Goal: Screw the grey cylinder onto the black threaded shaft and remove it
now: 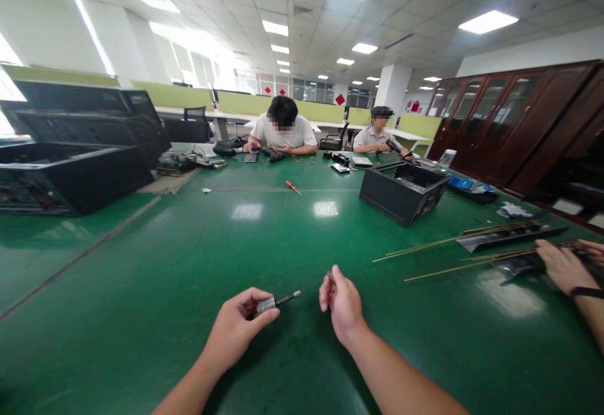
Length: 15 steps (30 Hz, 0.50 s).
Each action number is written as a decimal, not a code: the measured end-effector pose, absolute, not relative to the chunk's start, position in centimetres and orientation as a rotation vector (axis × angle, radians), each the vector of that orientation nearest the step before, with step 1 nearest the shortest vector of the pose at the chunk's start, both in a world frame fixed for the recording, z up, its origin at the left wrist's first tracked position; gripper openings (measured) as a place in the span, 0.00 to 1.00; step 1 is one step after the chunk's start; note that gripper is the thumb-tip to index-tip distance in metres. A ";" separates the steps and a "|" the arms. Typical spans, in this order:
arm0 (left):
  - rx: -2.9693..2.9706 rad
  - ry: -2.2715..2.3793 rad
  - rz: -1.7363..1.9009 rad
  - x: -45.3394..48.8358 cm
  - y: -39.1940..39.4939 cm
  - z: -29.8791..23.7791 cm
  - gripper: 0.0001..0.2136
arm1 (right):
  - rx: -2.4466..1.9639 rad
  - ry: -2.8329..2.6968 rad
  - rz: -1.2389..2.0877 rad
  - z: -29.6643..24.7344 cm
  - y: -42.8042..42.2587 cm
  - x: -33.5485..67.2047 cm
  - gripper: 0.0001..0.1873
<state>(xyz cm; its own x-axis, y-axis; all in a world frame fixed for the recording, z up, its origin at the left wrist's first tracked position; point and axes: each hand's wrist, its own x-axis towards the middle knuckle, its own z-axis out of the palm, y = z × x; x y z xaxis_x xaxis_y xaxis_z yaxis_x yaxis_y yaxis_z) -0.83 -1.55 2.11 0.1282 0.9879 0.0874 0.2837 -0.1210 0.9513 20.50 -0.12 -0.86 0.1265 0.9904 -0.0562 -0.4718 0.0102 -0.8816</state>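
My left hand [238, 327] is closed round a small silver and black tool [276, 302], a short driver whose dark tip points right. My right hand [343, 302] hovers a little to the right of that tip, fingers pinched on a tiny dark piece [329, 274] that I cannot make out. Both hands hang just above the green table [155, 276], near its front edge.
A co-worker's hand [564, 267] rests at the right on dark parts beside thin brass rods [443, 242]. A black open computer case [403, 192] stands mid-table, stacked black cases [70, 151] at the left, a red-handled screwdriver [292, 187] beyond. Two people sit at the far end.
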 end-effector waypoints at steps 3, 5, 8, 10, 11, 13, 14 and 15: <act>1.468 1.278 1.106 -0.8 -1.3 1.9 0.15 | -0.856 -0.625 1.368 -1.2 0.2 20.7 0.26; 1.310 1.274 1.215 -0.8 -0.9 1.7 0.19 | -0.832 -0.635 1.398 -1.3 0.3 20.7 0.27; 1.058 1.263 1.378 -0.8 -0.7 1.8 0.26 | -0.844 -0.694 1.403 -1.5 0.3 20.6 0.27; 0.905 1.240 1.432 -1.0 -0.9 2.4 0.27 | -0.849 -0.723 1.396 -1.5 0.3 20.5 0.27; 0.835 1.225 1.445 -1.2 -1.3 2.9 0.27 | -0.848 -0.731 1.396 -1.5 0.3 20.5 0.27; 0.786 1.232 1.431 -1.9 -2.2 4.1 0.28 | -0.845 -0.743 1.392 -1.4 0.3 20.4 0.28; 0.813 1.262 1.407 -2.5 -2.9 4.6 0.28 | -0.847 -0.753 1.388 -1.4 0.3 20.4 0.28; 0.867 1.312 1.371 -3.4 -3.6 5.0 0.30 | -0.851 -0.764 1.382 -1.4 0.3 20.3 0.28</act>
